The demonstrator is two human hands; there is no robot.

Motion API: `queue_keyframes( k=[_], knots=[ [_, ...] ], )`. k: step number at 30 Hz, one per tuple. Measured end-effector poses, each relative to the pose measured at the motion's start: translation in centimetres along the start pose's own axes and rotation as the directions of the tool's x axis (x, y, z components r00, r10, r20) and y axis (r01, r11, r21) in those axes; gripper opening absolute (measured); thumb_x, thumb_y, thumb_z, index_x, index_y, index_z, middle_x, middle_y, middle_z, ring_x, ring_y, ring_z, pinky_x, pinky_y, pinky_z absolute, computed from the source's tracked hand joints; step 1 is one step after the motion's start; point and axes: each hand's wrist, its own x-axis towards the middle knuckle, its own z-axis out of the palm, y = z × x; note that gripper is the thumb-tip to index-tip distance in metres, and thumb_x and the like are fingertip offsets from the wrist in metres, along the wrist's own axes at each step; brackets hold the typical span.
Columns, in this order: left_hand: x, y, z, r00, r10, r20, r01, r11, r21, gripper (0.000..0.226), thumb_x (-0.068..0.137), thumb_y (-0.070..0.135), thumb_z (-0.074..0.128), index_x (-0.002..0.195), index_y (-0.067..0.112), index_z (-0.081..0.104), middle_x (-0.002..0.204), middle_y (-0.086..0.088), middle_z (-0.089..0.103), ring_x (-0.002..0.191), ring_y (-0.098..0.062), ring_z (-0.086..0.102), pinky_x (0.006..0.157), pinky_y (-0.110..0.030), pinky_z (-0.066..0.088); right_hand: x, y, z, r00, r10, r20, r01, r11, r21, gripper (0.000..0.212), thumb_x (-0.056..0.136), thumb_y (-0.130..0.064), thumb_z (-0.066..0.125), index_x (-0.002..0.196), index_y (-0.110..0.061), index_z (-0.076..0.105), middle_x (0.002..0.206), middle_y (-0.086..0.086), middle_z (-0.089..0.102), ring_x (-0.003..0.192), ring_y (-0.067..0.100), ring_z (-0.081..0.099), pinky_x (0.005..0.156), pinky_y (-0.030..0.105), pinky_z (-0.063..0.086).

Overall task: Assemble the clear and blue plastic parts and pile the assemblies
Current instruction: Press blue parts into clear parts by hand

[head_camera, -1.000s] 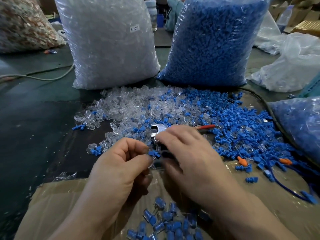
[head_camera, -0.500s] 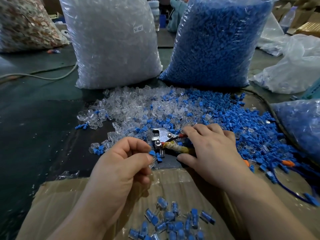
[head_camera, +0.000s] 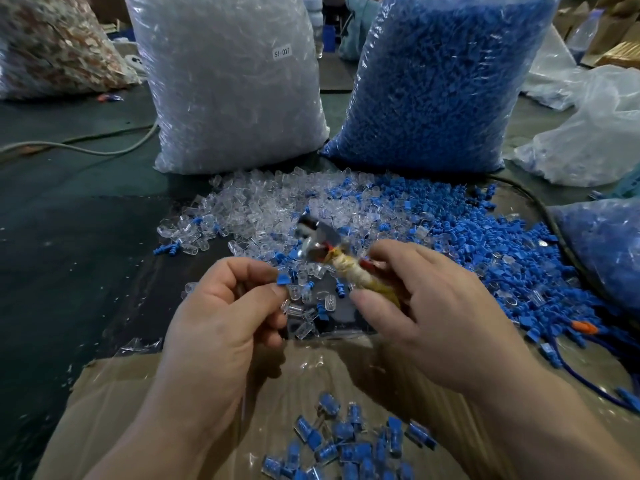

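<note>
1. Left hand point(head_camera: 225, 317): thumb and forefinger pinch a blue part point(head_camera: 283, 279). Only the part's end shows past the fingertips, so it cannot be told whether a clear piece is fitted to it. The part is held above the surface point(head_camera: 69, 244) and faces the tool, probably to present it for pressing.
2. Right hand point(head_camera: 436, 306): the fingers are curled round the wrapped handle of a pliers-type tool point(head_camera: 346, 271). Its metal head, which is blurred, points up and left, close to the pinched part.
3. Loose stock: clear parts point(head_camera: 256, 213) are heaped to the left and blue parts point(head_camera: 485, 244) to the right. Both heaps lie just beyond the hands, so each hand has a short reach.
4. Finished assemblies point(head_camera: 346, 445) lie piled on the cardboard point(head_camera: 104, 410) nearest the person, separate from the loose stock.
5. A bag of clear pieces point(head_camera: 228, 81) and a bag of blue pieces point(head_camera: 440, 81) stand behind the heaps, apparently as refill supply.
</note>
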Motion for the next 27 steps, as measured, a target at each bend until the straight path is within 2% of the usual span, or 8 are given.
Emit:
queue_keyframes(
  k=[3, 5, 12, 16, 19, 22, 25, 27],
  knots=[
    [0.30, 0.06, -0.35, 0.998, 0.070, 0.011, -0.070, 0.997, 0.028, 0.013, 0.073, 0.021, 0.074, 0.083, 0.028, 0.074, 0.069, -0.003, 0.067, 0.056, -0.012, 0.059, 0.045, -0.021, 0.048, -0.32, -0.40, -0.32, 0.995, -0.078, 0.061, 0.079, 0.997, -0.005, 0.049, 0.080, -0.074, 0.025, 0.119, -0.048, 0.038, 0.102, -0.029, 0.046, 0.093, -0.006, 0.042, 0.078, 0.021, 0.039],
    [0.38, 0.08, -0.47, 0.995, 0.096, 0.023, -0.096, 0.995, 0.027, 0.014, 0.073, 0.018, 0.079, 0.083, 0.028, 0.074, 0.070, -0.003, 0.067, 0.056, -0.011, 0.058, 0.045, -0.021, 0.048, -0.38, -0.52, -0.37, 0.992, -0.101, 0.080, 0.102, 0.995, -0.009, 0.050, 0.080, -0.072, 0.029, 0.123, -0.047, 0.038, 0.108, -0.026, 0.048, 0.099, -0.003, 0.042, 0.084, 0.023, 0.041],
    [0.24, 0.19, -0.55, 0.988, 0.146, 0.051, -0.147, 0.989, 0.023, 0.016, 0.068, 0.023, 0.074, 0.083, 0.026, 0.074, 0.071, -0.002, 0.066, 0.055, -0.012, 0.058, 0.044, -0.021, 0.048, -0.47, -0.29, -0.61, 0.985, -0.136, 0.110, 0.133, 0.990, 0.040, 0.054, 0.079, -0.074, 0.030, 0.126, -0.048, 0.034, 0.114, -0.026, 0.046, 0.106, -0.003, 0.040, 0.091, 0.025, 0.042],
    [0.07, 0.19, -0.50, 0.983, 0.171, 0.071, -0.176, 0.983, 0.059, 0.018, 0.074, 0.013, 0.079, 0.083, 0.027, 0.073, 0.071, -0.001, 0.066, 0.056, -0.011, 0.058, 0.045, -0.022, 0.048, -0.36, -0.28, -0.71, 0.979, -0.159, 0.125, 0.158, 0.987, 0.017, 0.056, 0.079, -0.078, 0.028, 0.124, -0.046, 0.038, 0.107, -0.026, 0.048, 0.101, -0.001, 0.040, 0.086, 0.025, 0.042],
    [-0.16, 0.27, -0.35, 0.982, 0.176, 0.070, -0.181, 0.981, 0.074, 0.015, 0.069, 0.024, 0.069, 0.083, 0.029, 0.073, 0.072, -0.001, 0.067, 0.057, -0.010, 0.060, 0.046, -0.022, 0.049, -0.12, -0.23, -0.83, 0.980, -0.155, 0.128, 0.155, 0.988, 0.009, 0.061, 0.076, -0.082, 0.028, 0.122, -0.045, 0.045, 0.102, -0.026, 0.050, 0.096, -0.002, 0.042, 0.085, 0.025, 0.043],
    [-0.15, 0.34, -0.26, 0.983, 0.176, 0.050, -0.179, 0.982, 0.067, 0.017, 0.067, 0.025, 0.069, 0.083, 0.027, 0.073, 0.071, 0.000, 0.067, 0.056, -0.009, 0.060, 0.045, -0.022, 0.049, 0.02, -0.34, -1.00, 0.982, -0.153, 0.108, 0.153, 0.988, 0.007, 0.059, 0.076, -0.082, 0.031, 0.114, -0.042, 0.052, 0.093, -0.023, 0.053, 0.088, -0.001, 0.047, 0.080, 0.027, 0.046],
    [-0.09, 0.35, -0.42, 0.981, 0.184, 0.059, -0.188, 0.979, 0.077, 0.017, 0.071, 0.017, 0.080, 0.082, 0.028, 0.072, 0.071, -0.002, 0.066, 0.056, -0.010, 0.059, 0.046, -0.022, 0.049, -0.04, -0.48, -1.09, 0.984, -0.150, 0.096, 0.150, 0.989, 0.014, 0.054, 0.076, -0.081, 0.033, 0.108, -0.042, 0.053, 0.088, -0.021, 0.055, 0.084, -0.001, 0.049, 0.076, 0.029, 0.048],
    [-0.04, 0.25, -0.52, 0.982, 0.187, 0.034, -0.189, 0.979, 0.077, 0.017, 0.072, 0.014, 0.073, 0.083, 0.027, 0.072, 0.070, -0.002, 0.066, 0.055, -0.011, 0.058, 0.046, -0.022, 0.048, -0.14, -0.60, -1.00, 0.985, -0.148, 0.084, 0.148, 0.989, 0.016, 0.053, 0.077, -0.080, 0.033, 0.107, -0.042, 0.053, 0.088, -0.022, 0.055, 0.084, -0.001, 0.049, 0.076, 0.028, 0.048]
  ],
)
